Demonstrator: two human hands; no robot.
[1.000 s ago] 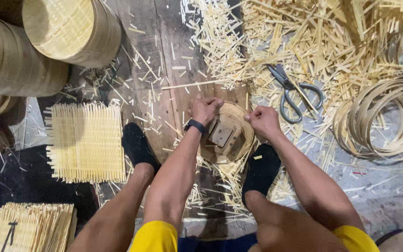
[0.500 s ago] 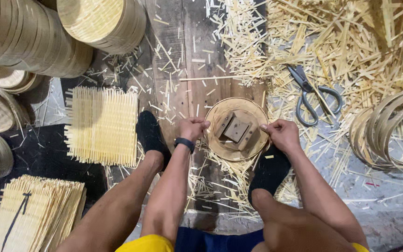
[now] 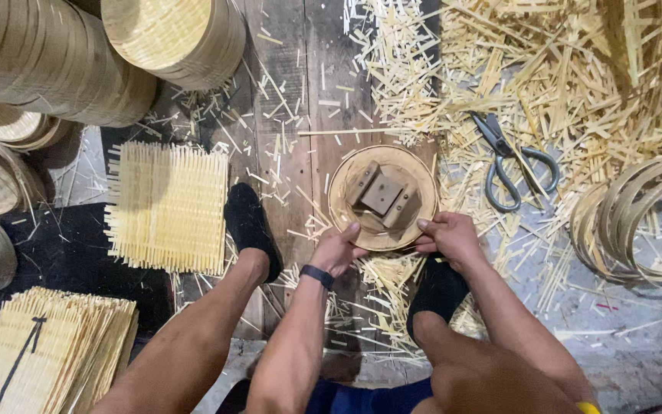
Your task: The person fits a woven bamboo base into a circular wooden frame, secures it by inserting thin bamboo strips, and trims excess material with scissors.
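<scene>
The stacked round woven bamboo trays (image 3: 55,69) at upper left are cut off by the frame, and the fingertips under the disc's rim are hidden. At centre, the left hand (image 3: 336,249) and right hand (image 3: 447,236) both grip the near edge of the round wooden disc with small blocks (image 3: 382,195), arms extended forward between the knees, grey metal shears (image 3: 511,162) well apart at right.

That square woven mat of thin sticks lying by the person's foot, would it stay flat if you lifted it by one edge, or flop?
The woven mat is made of thin pale slats with loose ends sticking out all round, so it would probably bend and sag somewhat rather than stay rigid. It looks light for its size. The free ends suggest that rough handling might pull slats out.
</scene>
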